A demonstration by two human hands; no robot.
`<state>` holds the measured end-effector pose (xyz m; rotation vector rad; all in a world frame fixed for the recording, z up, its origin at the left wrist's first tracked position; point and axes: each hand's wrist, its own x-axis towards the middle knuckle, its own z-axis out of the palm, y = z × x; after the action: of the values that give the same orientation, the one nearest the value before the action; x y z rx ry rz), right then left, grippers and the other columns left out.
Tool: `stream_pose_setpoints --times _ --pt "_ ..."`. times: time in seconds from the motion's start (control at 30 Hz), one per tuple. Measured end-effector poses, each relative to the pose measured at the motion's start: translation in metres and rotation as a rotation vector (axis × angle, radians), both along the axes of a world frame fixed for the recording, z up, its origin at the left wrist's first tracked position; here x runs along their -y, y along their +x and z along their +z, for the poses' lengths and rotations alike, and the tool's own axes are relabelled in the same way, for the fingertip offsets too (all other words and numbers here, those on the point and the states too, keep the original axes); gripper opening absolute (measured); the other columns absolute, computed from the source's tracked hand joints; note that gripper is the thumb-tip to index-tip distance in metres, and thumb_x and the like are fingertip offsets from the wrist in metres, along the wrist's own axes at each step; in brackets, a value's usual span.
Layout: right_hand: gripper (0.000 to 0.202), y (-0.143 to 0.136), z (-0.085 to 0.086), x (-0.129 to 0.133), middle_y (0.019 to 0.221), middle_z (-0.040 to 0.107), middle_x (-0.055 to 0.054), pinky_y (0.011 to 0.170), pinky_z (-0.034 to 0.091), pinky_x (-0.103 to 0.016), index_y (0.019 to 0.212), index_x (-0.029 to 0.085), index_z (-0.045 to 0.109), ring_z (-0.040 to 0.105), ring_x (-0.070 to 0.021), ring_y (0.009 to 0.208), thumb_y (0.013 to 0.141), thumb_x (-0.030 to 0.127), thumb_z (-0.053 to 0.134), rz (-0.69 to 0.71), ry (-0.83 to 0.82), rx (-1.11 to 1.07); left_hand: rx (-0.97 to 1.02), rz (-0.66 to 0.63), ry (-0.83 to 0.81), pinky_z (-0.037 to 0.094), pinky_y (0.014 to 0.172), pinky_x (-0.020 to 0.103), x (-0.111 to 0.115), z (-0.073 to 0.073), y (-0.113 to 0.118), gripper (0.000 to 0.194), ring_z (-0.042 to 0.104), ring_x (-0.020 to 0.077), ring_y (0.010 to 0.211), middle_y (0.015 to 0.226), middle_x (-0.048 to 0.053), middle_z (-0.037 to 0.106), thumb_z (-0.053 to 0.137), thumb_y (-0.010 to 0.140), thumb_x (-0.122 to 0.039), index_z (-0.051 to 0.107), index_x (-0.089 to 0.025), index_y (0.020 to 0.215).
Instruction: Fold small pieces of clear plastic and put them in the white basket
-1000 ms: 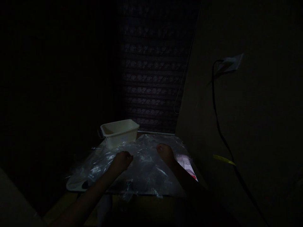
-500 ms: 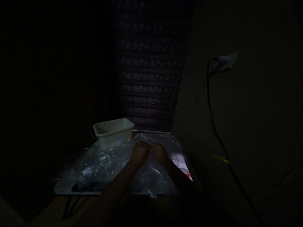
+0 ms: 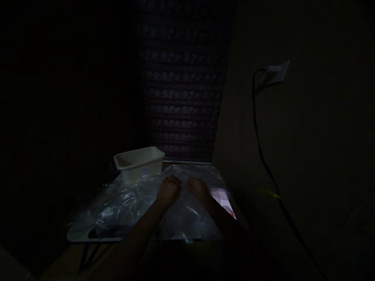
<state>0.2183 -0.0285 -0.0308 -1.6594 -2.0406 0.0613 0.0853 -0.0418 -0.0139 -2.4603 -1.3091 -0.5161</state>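
A crumpled sheet of clear plastic (image 3: pixel 193 218) covers most of a small table in dim light. Over its middle, my left hand (image 3: pixel 170 190) is closed with curled fingers, apparently gripping the plastic. My right hand (image 3: pixel 198 188) is closed in a pinch a short gap to the right, also at the plastic. The fingertips of both hands are dark, so the exact grip is hard to see. Near my right forearm a bright, pinkish-white lit patch (image 3: pixel 223 201) with a red spot at its lower end shows at the table's right side.
A white plastic tub (image 3: pixel 142 170) stands at the table's back left. The pale table edge (image 3: pixel 77 239) shows at the front left. Beyond is a patterned blind (image 3: pixel 181 93) with a hanging cord. A black cable (image 3: pixel 260 152) runs down the right wall from an outlet (image 3: pixel 275 73).
My hands, which were touching at the fingers, have drawn slightly apart. The left one moved a little left and the right one a little right. The view has shifted slightly.
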Motion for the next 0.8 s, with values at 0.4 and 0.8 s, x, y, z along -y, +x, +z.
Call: stream_pose_setpoints --times 0.4,0.8 --pt "0.021 0.008 -0.008 -0.005 0.070 0.059 -0.003 0.052 0.032 -0.018 0.073 0.018 0.055 0.052 -0.0106 0.063 0.065 0.016 0.036 0.048 -0.038 -0.058 -0.134 -0.112 0.040 0.030 0.065 0.029 0.002 -0.004 -0.009 0.016 0.043 0.0166 0.071 0.070 0.007 0.053 0.037 0.068 -0.013 0.053 -0.013 0.068" --pt "0.028 0.029 -0.014 -0.018 0.071 0.057 -0.004 0.053 0.036 -0.019 0.078 0.014 0.054 0.050 -0.0101 0.061 0.054 0.006 0.044 0.147 -0.201 -0.260 -0.111 0.014 0.022 0.031 0.069 0.029 0.003 0.005 -0.025 0.019 0.046 0.0169 0.078 0.076 0.006 0.055 0.039 0.062 -0.012 0.054 -0.014 0.073"
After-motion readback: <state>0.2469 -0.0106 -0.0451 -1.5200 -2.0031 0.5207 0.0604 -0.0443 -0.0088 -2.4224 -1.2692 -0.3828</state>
